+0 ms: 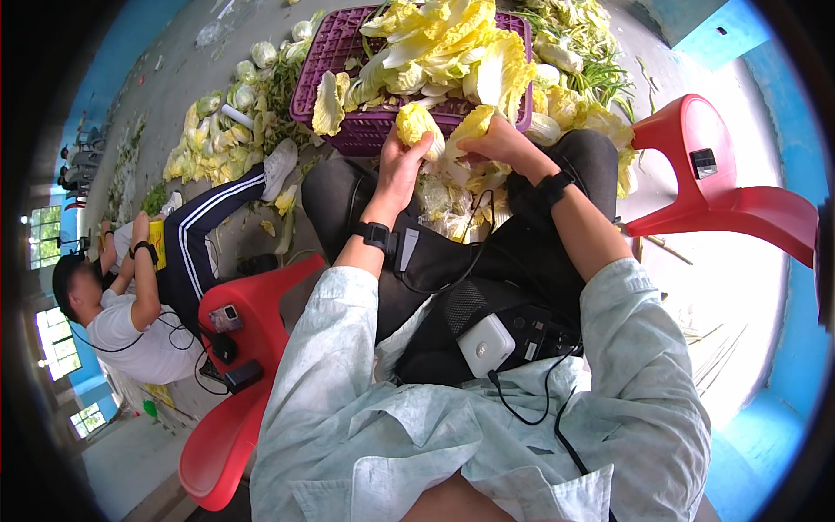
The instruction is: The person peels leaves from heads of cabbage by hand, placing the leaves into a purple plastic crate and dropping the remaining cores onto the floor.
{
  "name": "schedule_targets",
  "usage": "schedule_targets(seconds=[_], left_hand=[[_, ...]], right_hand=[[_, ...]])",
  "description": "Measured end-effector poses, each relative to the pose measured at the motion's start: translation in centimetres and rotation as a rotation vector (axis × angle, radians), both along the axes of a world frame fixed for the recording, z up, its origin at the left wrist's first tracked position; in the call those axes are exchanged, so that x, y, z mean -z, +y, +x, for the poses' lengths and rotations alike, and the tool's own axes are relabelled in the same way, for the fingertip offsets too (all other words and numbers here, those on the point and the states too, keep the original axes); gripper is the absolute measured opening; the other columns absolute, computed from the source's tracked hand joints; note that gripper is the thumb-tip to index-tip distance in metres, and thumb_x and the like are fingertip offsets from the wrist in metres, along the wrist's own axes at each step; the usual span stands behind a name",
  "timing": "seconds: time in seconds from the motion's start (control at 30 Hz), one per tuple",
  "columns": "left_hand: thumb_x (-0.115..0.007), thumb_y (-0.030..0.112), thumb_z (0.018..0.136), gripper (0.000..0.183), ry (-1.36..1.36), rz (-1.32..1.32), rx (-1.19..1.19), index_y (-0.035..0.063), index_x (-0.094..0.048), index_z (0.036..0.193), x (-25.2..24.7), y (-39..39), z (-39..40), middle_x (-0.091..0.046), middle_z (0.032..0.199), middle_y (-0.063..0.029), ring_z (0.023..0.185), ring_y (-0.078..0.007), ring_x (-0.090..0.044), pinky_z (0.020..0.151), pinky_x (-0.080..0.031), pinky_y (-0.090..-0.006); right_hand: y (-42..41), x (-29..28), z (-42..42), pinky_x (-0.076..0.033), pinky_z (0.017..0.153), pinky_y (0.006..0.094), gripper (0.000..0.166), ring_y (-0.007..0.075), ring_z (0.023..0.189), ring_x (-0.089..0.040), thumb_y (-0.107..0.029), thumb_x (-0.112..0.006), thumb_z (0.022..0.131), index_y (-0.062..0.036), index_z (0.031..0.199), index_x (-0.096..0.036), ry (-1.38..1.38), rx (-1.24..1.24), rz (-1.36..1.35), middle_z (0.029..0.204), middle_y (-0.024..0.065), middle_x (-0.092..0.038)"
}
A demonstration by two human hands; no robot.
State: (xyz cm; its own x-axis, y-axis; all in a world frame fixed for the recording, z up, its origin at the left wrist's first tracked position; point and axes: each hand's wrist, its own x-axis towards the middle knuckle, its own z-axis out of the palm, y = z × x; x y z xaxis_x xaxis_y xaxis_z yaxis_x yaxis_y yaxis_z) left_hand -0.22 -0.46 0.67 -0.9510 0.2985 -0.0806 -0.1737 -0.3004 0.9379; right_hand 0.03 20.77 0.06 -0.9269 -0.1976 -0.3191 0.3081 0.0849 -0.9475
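Note:
My left hand [396, 166] grips a small yellow napa cabbage heart [417, 129] near the front edge of a purple plastic crate [372, 134]. To its right, my right hand [499, 141] holds a cabbage leaf [474, 125] with a yellow frilly edge, between thumb and fingers. Loose cabbage leaves [450, 39] are heaped on the crate, and one leaf [329, 104] hangs over its left front corner. Below my hands, between my knees, more leaves lie together with clear plastic [443, 205].
Whole cabbages [263, 55] and leaf piles [212, 143] lie left of the crate, more leaves and greens [587, 65] at its right. Red plastic chairs stand left [261, 307] and right [691, 156]. A seated person [143, 326] is at the left. Cables cross my lap.

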Motion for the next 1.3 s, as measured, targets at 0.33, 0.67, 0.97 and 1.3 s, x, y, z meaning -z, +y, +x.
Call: schedule_targets(seconds=[0.33,0.67,0.97,1.3], left_hand=[[-0.063,0.015,0.097,0.035,-0.12,0.131,-0.052,0.0032,-0.051,0.128,-0.2,0.1,-0.1,-0.059,0.12,-0.0064,0.112,-0.0162,-0.058,0.099,-0.047,-0.034],[-0.061,0.022,0.099,0.039,-0.166,0.181,-0.107,0.0036,-0.048,0.131,-0.3,0.0,-0.3,-0.056,0.125,-0.0083,0.116,-0.0191,-0.057,0.102,-0.047,-0.0382],[-0.062,0.03,0.098,0.046,-0.231,0.243,-0.083,0.0046,-0.046,0.133,-0.5,-0.2,-0.3,-0.055,0.127,-0.0102,0.12,-0.023,-0.055,0.106,-0.044,-0.0434],[-0.061,0.033,0.098,0.046,-0.316,0.21,-0.045,0.0054,-0.049,0.133,0.3,-0.6,-0.5,-0.058,0.127,-0.0098,0.117,-0.0222,-0.058,0.102,-0.047,-0.0403]], right_hand=[[0.0,0.1,-0.4,-0.054,0.062,0.0299,0.023,0.0141,0.066,-0.067,-0.017,-0.066,0.082,0.0019,0.094,-0.07,0.087,-0.009,0.199,0.077,0.0071,-0.071],[0.1,-0.8,-0.1,-0.058,0.068,0.0277,0.028,0.0151,0.08,-0.069,-0.003,-0.066,0.086,0.0017,0.113,-0.061,0.068,0.064,0.052,0.099,0.0094,-0.07],[0.2,-1.9,-0.3,-0.057,0.072,0.0279,0.039,0.0186,0.086,-0.07,-0.011,-0.073,0.085,0.0067,0.115,-0.057,0.035,0.141,0.234,0.1,0.0131,-0.07],[-0.1,0.0,-0.4,-0.052,0.079,0.0331,0.046,0.0166,0.093,-0.064,-0.024,-0.068,0.088,0.0082,0.117,-0.054,0.094,0.042,0.114,0.102,0.0117,-0.065]])
